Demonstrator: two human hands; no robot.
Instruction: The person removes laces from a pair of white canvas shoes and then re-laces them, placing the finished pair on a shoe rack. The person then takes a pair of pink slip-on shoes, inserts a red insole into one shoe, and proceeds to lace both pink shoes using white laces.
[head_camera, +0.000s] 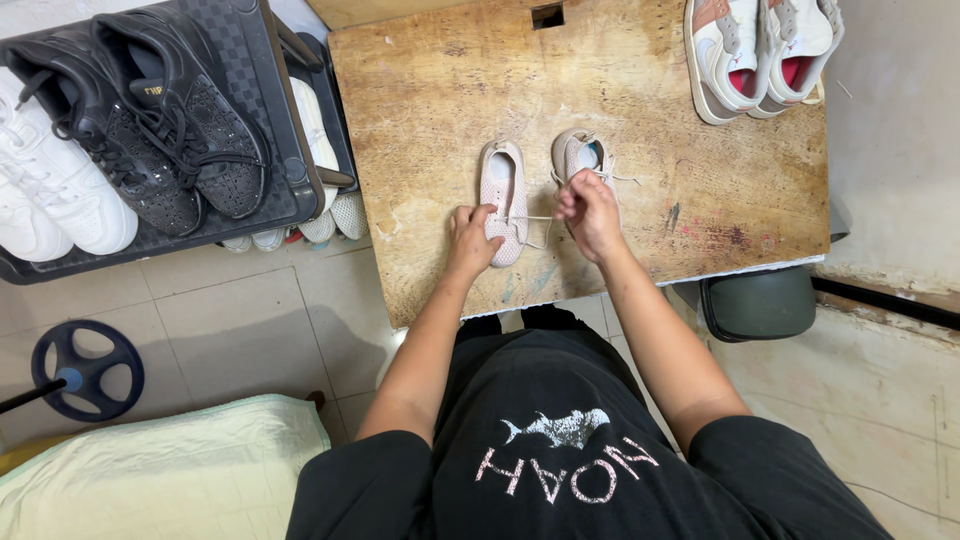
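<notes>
Worn wooden table (440, 90), two shoe pairs (503, 190)

Even, soft indoor light; faint shadows under forearms; sharp focus; slight wide-angle bend at edges.

Home shoe corner: crate of sneakers (150, 120), worn wooden table (450, 90).

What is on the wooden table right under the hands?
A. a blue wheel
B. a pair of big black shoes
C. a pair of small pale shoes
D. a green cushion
C: two small pale shoes lie side by side on the table, with the left hand on one and the right hand pulling its lace.
</notes>
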